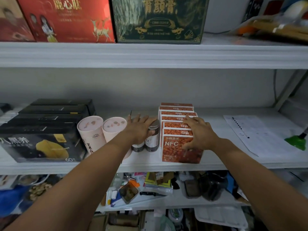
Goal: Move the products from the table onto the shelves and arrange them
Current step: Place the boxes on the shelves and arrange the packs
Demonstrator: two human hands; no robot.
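Forearms (pixel 241 164) reach to the middle shelf (pixel 150 165). The boxes (pixel 176 147) stand in a row there, jars (pixel 152 140) just beside. I judge we're arranging now — no table in view. Left hand (pixel 139 129) lies spread across the jars. Right hand (pixel 200 134) spans the box tops — fingers wide, thumb on the front box.

A left hand (pixel 139 129) rests atop two silver-lidded jars (pixel 152 142) on a shelf (pixel 150 165); at their 3 o'clock the right hand (pixel 200 132) presses a row of orange boxes (pixel 177 113). Pink tubes (pixel 93 130) stand at 9 o'clock.
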